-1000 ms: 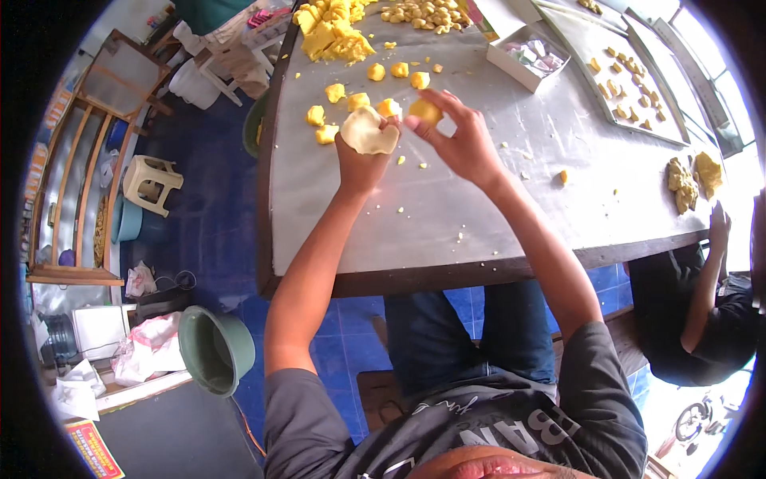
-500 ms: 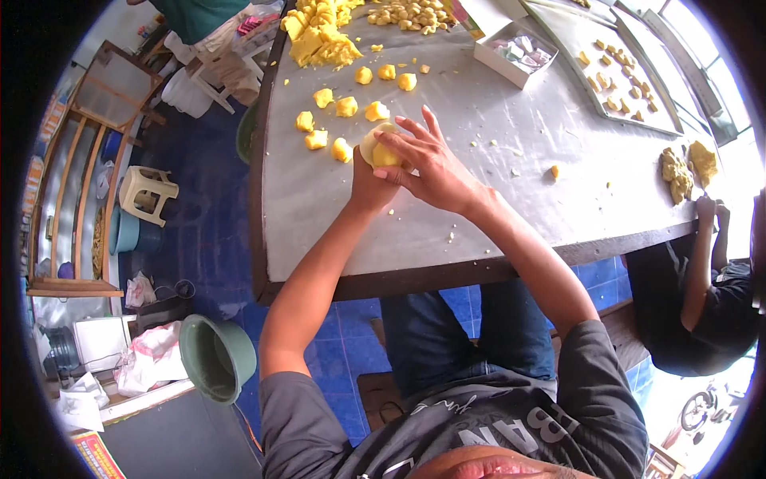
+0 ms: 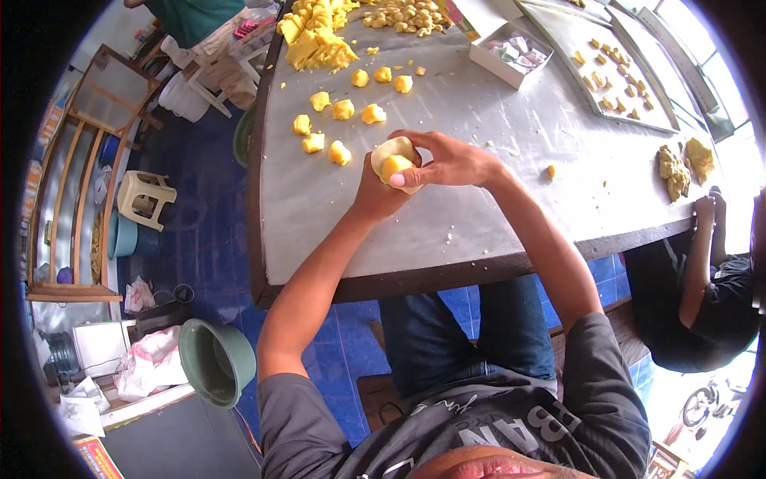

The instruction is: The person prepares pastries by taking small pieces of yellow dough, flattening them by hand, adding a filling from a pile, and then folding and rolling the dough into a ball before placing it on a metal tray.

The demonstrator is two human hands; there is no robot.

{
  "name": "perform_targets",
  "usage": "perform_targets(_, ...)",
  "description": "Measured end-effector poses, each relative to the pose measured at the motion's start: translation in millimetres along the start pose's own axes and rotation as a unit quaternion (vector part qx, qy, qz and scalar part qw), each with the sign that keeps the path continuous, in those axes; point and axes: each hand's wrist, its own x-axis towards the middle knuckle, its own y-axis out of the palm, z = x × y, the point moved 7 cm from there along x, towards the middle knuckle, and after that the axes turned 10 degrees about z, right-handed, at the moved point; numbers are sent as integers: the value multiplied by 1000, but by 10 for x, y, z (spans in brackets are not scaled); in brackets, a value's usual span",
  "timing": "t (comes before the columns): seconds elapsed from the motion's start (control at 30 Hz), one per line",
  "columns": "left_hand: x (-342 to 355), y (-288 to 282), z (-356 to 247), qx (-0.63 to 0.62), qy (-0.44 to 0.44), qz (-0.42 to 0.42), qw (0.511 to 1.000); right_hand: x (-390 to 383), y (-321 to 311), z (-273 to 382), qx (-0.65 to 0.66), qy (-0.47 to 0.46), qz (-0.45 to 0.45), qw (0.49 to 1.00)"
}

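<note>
My left hand (image 3: 380, 196) cups a pale, flattened round of dough (image 3: 391, 148) above the table. A yellow lump of filling (image 3: 394, 165) sits in the middle of this round. From the other side, my right hand (image 3: 456, 162) curls its fingers around the dough's edge, with its thumb pressed on the filling. Several similar yellow balls (image 3: 342, 109) lie on the metal tabletop just beyond and left of my hands. The fingers of my left hand are partly hidden under the dough.
Farther back are a yellow mass (image 3: 319, 48), a heap of pale dough pieces (image 3: 408, 16) and an open white box (image 3: 511, 56). A tray (image 3: 667, 123) of shaped pieces lies at the back right. Another person's hands (image 3: 705, 209) are near brownish dough lumps (image 3: 675, 174) at the right edge.
My right hand has turned from lying over the filling to gripping the dough's side, thumb on the filling. Both hands have come slightly nearer to me, exposing more of the dough round.
</note>
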Motion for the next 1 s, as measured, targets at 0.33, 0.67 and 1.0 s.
perform_targets(0.33, -41, 61, 120, -98, -28, 6, 995, -170, 128, 255, -152, -50, -113, 981)
perform_targets(0.67, 10, 102, 20, -46, 22, 25, 998, -424, 93, 428, -77, -55, -163, 982)
perform_targets(1.0, -15, 161, -13, -3, -10, 83, 996, -758, 214, 566, -10, -110, -104, 988)
